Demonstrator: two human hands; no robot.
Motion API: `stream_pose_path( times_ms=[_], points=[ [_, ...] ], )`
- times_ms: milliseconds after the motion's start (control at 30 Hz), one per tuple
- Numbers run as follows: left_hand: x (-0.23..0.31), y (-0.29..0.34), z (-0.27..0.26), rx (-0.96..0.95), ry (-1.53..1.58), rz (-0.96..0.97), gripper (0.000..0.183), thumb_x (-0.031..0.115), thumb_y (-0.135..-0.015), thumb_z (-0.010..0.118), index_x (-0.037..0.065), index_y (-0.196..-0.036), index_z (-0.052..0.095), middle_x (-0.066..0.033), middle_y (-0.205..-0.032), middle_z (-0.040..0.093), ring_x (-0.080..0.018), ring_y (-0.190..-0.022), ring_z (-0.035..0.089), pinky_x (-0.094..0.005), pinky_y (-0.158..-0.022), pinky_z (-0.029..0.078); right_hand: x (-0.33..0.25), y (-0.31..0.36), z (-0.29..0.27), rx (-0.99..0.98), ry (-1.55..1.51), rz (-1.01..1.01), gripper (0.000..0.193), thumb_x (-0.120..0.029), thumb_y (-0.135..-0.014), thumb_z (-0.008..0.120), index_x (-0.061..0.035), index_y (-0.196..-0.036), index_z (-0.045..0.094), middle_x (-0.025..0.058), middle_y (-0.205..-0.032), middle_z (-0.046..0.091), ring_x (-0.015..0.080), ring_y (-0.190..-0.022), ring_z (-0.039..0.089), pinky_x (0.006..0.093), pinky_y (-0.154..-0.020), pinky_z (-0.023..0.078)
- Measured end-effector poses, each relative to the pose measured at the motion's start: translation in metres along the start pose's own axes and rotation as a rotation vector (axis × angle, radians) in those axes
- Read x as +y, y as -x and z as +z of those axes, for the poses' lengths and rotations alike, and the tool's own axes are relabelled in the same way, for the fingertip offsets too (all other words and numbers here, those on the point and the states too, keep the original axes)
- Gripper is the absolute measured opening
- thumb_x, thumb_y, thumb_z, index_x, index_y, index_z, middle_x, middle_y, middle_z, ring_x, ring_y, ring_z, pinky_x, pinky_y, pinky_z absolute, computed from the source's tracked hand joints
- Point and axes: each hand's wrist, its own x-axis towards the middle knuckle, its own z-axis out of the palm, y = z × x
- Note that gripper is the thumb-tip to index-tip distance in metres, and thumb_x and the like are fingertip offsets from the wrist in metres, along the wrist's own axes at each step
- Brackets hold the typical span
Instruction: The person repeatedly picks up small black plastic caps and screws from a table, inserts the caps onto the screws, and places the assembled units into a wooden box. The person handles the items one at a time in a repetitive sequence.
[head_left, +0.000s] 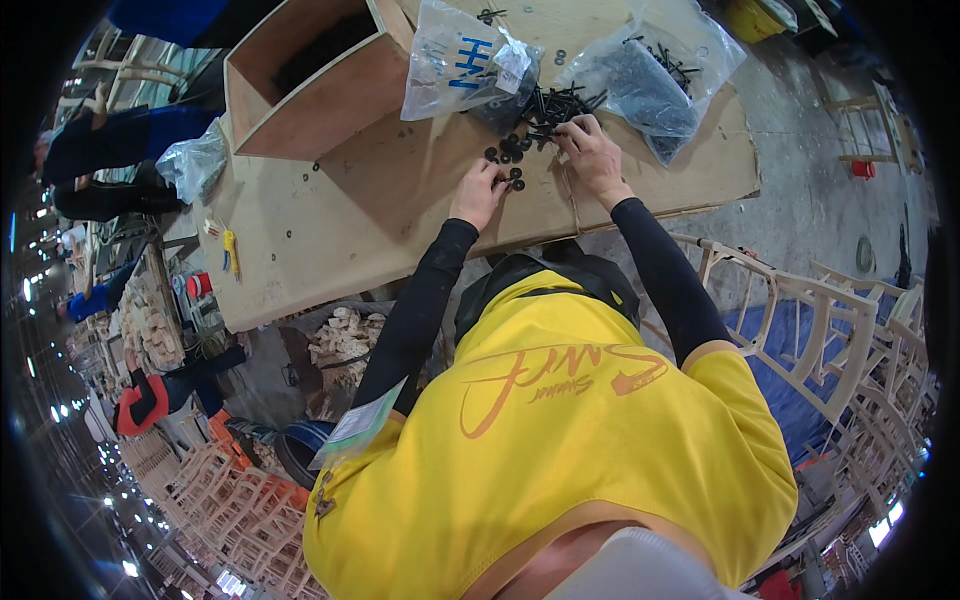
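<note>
My left hand (pixel 479 195) is over the board-topped table, its fingers drawn together beside a few round black washers (pixel 516 184). What it pinches, if anything, is too small to make out. My right hand (pixel 594 158) reaches to the near side of a loose pile of black bolts (pixel 570 103), thumb and fingertips closed on a black bolt (pixel 543 137). More black washers (pixel 510 150) lie between the two hands. Just beyond them, a clear plastic bag (pixel 440 70) with blue print holds dark small parts. Another clear bag (pixel 650 95), to the right, contains black bolts and washers.
An open wooden box (pixel 330 100) stands at the table's far left, near a crumpled plastic bag (pixel 192 165). Yellow-handled pliers (pixel 231 252) lie by the left edge. Wooden chair frames (pixel 800 335) stand on the right. A person in dark clothes (pixel 130 150) is at the left.
</note>
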Motion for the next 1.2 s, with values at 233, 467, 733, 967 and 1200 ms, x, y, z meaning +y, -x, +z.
stream_pose_path(
  times_ms=[233,467,733,967,1200],
  points=[
    [0.017,-0.009,-0.013,0.146,0.254,-0.147,0.014,0.013,-0.086,0.072,0.001,-0.091,0.071,-0.0117,-0.081,0.066,-0.0211,-0.07,0.066,-0.0324,-0.067,0.053,-0.011,0.002,0.001,-0.025,-0.375,0.416,0.021,-0.024,-0.091,0.07,-0.0124,-0.107,0.066,0.0055,-0.107,0.065,0.0235,-0.083,0.067,0.038,-0.073,0.052],
    [0.035,-0.022,-0.019,0.119,0.515,-0.144,0.021,0.018,-0.099,0.062,0.0,-0.102,0.072,-0.0022,-0.085,0.072,-0.006,-0.071,0.06,-0.0232,-0.066,0.05,-0.018,0.004,0.011,-0.063,-0.012,0.312,0.038,-0.032,-0.09,0.07,-0.014,-0.123,0.062,0.0093,-0.112,0.063,0.0309,-0.095,0.067,0.0419,-0.08,0.054],
    [0.043,-0.018,-0.025,0.01,0.526,-0.238,0.023,0.019,-0.099,0.061,-0.001,-0.106,0.072,-0.0027,-0.086,0.073,-0.006,-0.073,0.062,-0.023,-0.068,0.051,-0.021,-0.008,0.016,-0.086,0.08,0.332,0.042,-0.037,-0.087,0.072,-0.0149,-0.122,0.065,0.0094,-0.11,0.062,0.032,-0.099,0.065,0.0433,-0.08,0.053],
    [0.042,-0.017,-0.034,0.143,0.43,-0.153,0.02,0.015,-0.092,0.071,-0.002,-0.104,0.073,-0.0016,-0.086,0.073,-0.0065,-0.074,0.064,-0.0229,-0.069,0.052,-0.032,-0.01,0.024,-0.144,0.057,0.381,0.039,-0.035,-0.084,0.076,-0.0143,-0.115,0.067,0.0075,-0.108,0.062,0.0288,-0.102,0.064,0.0409,-0.083,0.052],
    [0.038,-0.02,-0.037,0.144,0.687,-0.259,0.016,0.011,-0.091,0.07,-0.001,-0.1,0.074,-0.0023,-0.083,0.074,-0.0058,-0.073,0.065,-0.0221,-0.067,0.052,-0.028,-0.011,0.03,-0.138,-0.109,0.485,0.036,-0.032,-0.083,0.078,-0.0109,-0.109,0.066,0.0071,-0.107,0.062,0.026,-0.1,0.063,0.0392,-0.084,0.051]
  ],
)
